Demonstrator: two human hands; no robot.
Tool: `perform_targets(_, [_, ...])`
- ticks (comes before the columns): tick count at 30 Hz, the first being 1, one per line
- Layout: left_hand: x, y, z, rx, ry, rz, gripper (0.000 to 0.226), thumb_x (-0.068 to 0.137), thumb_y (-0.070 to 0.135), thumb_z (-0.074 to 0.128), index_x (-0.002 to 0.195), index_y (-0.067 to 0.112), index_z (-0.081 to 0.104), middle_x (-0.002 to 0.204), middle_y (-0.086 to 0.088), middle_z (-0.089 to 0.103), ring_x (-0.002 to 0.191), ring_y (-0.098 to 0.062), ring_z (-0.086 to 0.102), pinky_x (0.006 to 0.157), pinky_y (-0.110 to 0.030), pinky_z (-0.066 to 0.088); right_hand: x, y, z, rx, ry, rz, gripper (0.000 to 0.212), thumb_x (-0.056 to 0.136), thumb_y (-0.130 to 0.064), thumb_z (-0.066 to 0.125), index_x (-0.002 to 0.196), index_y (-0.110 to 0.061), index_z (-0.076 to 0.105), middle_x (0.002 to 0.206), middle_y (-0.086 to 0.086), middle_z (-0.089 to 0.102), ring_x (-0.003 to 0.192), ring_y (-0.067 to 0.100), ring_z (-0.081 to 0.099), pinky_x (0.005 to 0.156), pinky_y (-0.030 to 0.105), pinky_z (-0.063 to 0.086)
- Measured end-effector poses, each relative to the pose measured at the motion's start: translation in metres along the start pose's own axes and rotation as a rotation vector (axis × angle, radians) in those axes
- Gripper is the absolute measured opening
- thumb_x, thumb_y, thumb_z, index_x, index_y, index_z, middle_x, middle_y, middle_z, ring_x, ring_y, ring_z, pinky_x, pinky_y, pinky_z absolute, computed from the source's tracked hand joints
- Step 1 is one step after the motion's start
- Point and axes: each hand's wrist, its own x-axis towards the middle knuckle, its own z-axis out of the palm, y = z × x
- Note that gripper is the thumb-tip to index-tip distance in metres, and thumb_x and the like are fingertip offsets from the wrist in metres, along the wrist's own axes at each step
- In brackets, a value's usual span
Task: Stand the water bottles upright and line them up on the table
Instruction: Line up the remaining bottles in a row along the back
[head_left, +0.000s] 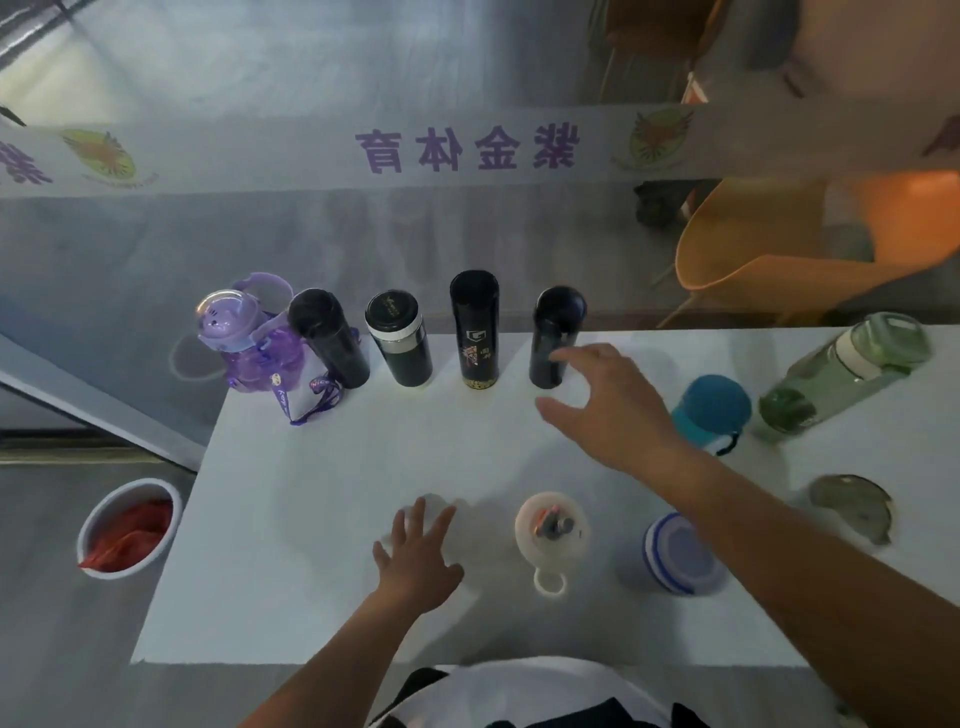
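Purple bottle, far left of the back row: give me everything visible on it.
The purple bottle looks like translucent purple plastic, squat and rounded, with a clear domed lid over a lilac cap and a looped carry handle behind the top. A purple strap hangs from it onto the table. It stands upright at the table's back left corner, first in the row, right against the black bottle; contact cannot be told. Neither hand is near it.

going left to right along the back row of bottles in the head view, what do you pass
purple bottle → black flask → black bottle with white band → tall black printed bottle → dark bottle by the right hand → blue-capped bottle → clear green bottle, leaning
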Motion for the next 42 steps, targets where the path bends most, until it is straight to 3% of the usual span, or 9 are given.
perform_targets(5, [0.01,-0.002,-0.006,0.055,0.01,0.074,0.084,0.089,0.045,0.056,0.153,0.046,0.002,0.163,0.004,-0.018,0.151,-0.027,-0.015,0.117,-0.062,0.006,-0.066,0.012,0.063,-0.022,-0.177,0.171,0.067,0.078,-0.051,0.062,0.139,-0.033,0.04,0.146,-0.001,0.04,0.128,0.024,0.042,0.105,0.038,0.037])
perform_targets(11, [0.017,-0.006,-0.002,0.114,0.051,0.124,0.081,0.09,0.051,0.051,0.153,0.044,0.001,0.164,0.002,-0.015,0.151,-0.027,-0.013,0.117,-0.059,0.007,-0.104,0.017,0.11,-0.007,-0.009,0.29,0.077,0.072,-0.046,0.07,0.141,-0.026,0.04,0.133,0.003,0.049,0.115,0.028,0.054,0.095,0.037,0.046])
perform_targets(13, [0.018,-0.006,0.001,0.126,0.052,0.132,0.082,0.09,0.052,0.049,0.154,0.043,-0.001,0.164,-0.001,-0.017,0.15,-0.029,-0.015,0.116,-0.061,0.007,-0.107,0.016,0.117,-0.083,-0.004,0.265,0.074,0.074,-0.044,0.07,0.14,-0.028,0.04,0.133,0.002,0.048,0.114,0.027,0.053,0.091,0.036,0.048])
perform_targets(17, [0.019,-0.006,0.0,0.184,0.02,0.145,0.086,0.09,0.055,0.049,0.154,0.04,-0.005,0.163,-0.004,-0.021,0.149,-0.034,-0.016,0.114,-0.064,0.008,-0.1,0.003,0.116,-0.282,-0.031,0.259,0.044,0.077,-0.036,0.063,0.12,-0.029,0.052,0.118,-0.001,0.05,0.104,0.026,0.054,0.079,0.035,0.05])
perform_targets(22, [0.019,-0.008,-0.002,0.198,0.007,0.159,0.087,0.089,0.054,0.052,0.154,0.04,-0.005,0.163,-0.005,-0.022,0.149,-0.036,-0.018,0.114,-0.064,0.008,-0.09,-0.002,0.115,-0.361,-0.112,0.253,0.054,0.079,-0.035,0.063,0.13,-0.03,0.045,0.123,0.004,0.048,0.104,0.028,0.052,0.081,0.037,0.05])
perform_targets(31, [0.021,-0.006,-0.003,0.159,-0.022,0.141,0.089,0.088,0.052,0.055,0.153,0.042,-0.005,0.162,-0.003,-0.024,0.148,-0.034,-0.02,0.114,-0.065,0.005,-0.061,0.003,0.087,-0.319,-0.264,0.287,0.072,0.067,-0.039,0.074,0.132,-0.03,0.044,0.121,0.007,0.046,0.109,0.034,0.049,0.089,0.039,0.046])
perform_targets(36, [0.022,0.004,-0.004,0.148,-0.021,0.098,0.089,0.088,0.053,0.056,0.153,0.044,-0.005,0.163,-0.005,-0.021,0.149,-0.036,-0.018,0.114,-0.066,0.008,-0.019,0.016,0.035,-0.313,-0.261,0.294,0.076,0.063,-0.045,0.079,0.13,-0.033,0.045,0.122,0.007,0.049,0.103,0.029,0.056,0.088,0.037,0.05])
perform_targets(40, [0.023,0.015,-0.004,0.122,-0.026,0.047,0.087,0.089,0.053,0.055,0.152,0.048,-0.004,0.163,-0.004,-0.02,0.149,-0.035,-0.019,0.114,-0.066,0.008,0.027,0.039,-0.008,-0.322,-0.227,0.255,0.077,0.065,-0.047,0.08,0.131,-0.032,0.044,0.128,0.008,0.049,0.108,0.029,0.054,0.081,0.032,0.042])
perform_targets(42, [0.024,0.018,-0.005,0.092,-0.021,0.022,0.085,0.089,0.053,0.055,0.151,0.05,-0.002,0.163,-0.003,-0.019,0.149,-0.034,-0.019,0.114,-0.065,0.008,0.049,0.054,-0.024,-0.288,-0.181,0.244,0.08,0.063,-0.043,0.083,0.132,-0.03,0.046,0.131,0.008,0.049,0.11,0.031,0.054,0.084,0.034,0.043])
